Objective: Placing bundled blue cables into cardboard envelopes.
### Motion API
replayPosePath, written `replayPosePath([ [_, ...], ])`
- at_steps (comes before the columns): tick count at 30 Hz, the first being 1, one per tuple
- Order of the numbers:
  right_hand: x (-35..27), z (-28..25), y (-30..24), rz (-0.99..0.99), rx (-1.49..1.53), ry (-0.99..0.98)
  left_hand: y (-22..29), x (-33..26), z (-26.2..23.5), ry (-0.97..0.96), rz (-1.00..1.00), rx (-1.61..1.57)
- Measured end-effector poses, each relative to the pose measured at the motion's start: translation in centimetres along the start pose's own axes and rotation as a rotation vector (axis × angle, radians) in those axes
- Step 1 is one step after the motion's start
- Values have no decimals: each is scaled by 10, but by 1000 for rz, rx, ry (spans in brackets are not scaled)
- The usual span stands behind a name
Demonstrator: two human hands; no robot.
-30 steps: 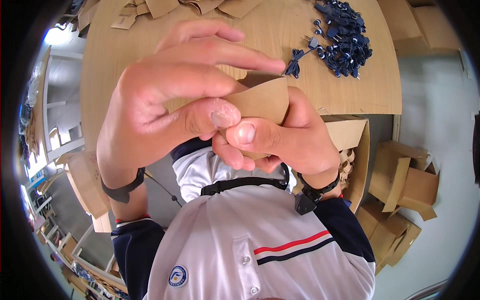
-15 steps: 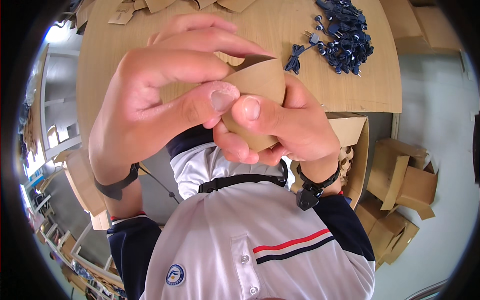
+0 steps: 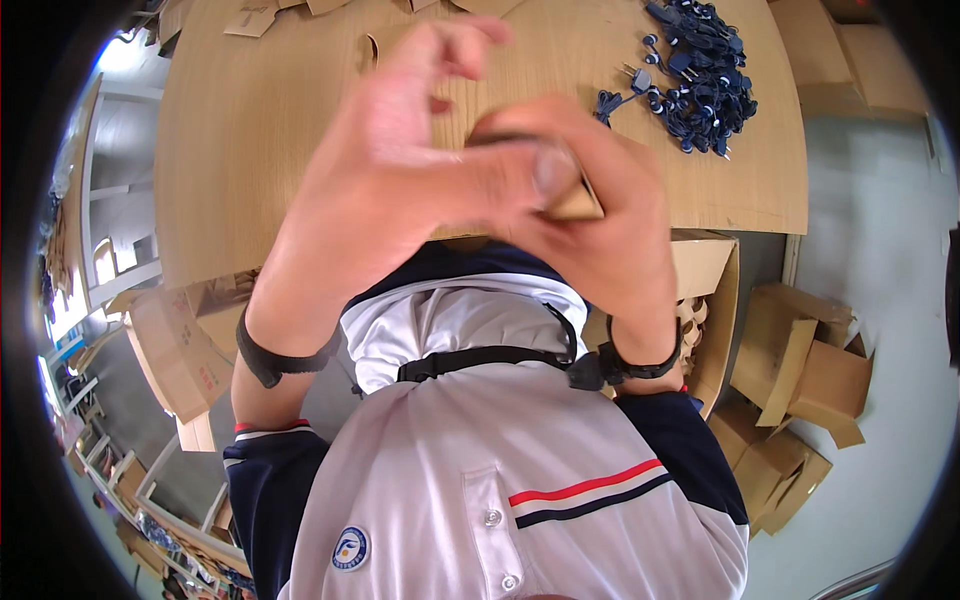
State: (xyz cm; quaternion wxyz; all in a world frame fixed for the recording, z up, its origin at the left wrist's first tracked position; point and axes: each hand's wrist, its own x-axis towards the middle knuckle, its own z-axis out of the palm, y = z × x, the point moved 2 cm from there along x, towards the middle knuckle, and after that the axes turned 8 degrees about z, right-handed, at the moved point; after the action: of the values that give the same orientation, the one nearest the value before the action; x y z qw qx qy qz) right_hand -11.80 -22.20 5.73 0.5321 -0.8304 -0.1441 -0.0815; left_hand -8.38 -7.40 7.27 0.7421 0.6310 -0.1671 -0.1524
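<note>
My left hand (image 3: 400, 190) and my right hand (image 3: 600, 230) are raised close to the camera, pressed together around a small brown cardboard piece (image 3: 578, 205). Only a corner of the cardboard shows between my left thumb and the right hand's fingers; the rest is hidden. The left hand's upper fingers are blurred and spread above it. Both wrists wear black bands. Below the hands is the wooden table (image 3: 250, 150).
A pile of dark blue cable parts (image 3: 700, 85) lies at the table's far right. Flat cardboard pieces (image 3: 250, 15) sit along the far edge. An open carton (image 3: 715, 300) stands to my right, with folded cartons (image 3: 800, 370) on the floor and more cartons (image 3: 180, 340) to my left.
The hands have closed over the cardboard piece, so much less of it shows. My left hand has swung across to the right, over the right hand, and both sit higher in view.
</note>
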Motion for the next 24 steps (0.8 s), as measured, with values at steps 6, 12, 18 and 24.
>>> replayPosePath([
  [6, -7, -2, -2, 60, 28, -280, -31, -9, 6, -185, -162, -373],
  [12, -13, 6, 5, 409, 648, -194, -10, -12, -9, -174, 973, 870],
  [18, -14, 16, 9, 296, 676, -33, -24, -13, 10, -38, 986, 996],
  [24, -7, 17, 5, 269, 655, 170, -25, -7, 5, -98, 949, 958],
])
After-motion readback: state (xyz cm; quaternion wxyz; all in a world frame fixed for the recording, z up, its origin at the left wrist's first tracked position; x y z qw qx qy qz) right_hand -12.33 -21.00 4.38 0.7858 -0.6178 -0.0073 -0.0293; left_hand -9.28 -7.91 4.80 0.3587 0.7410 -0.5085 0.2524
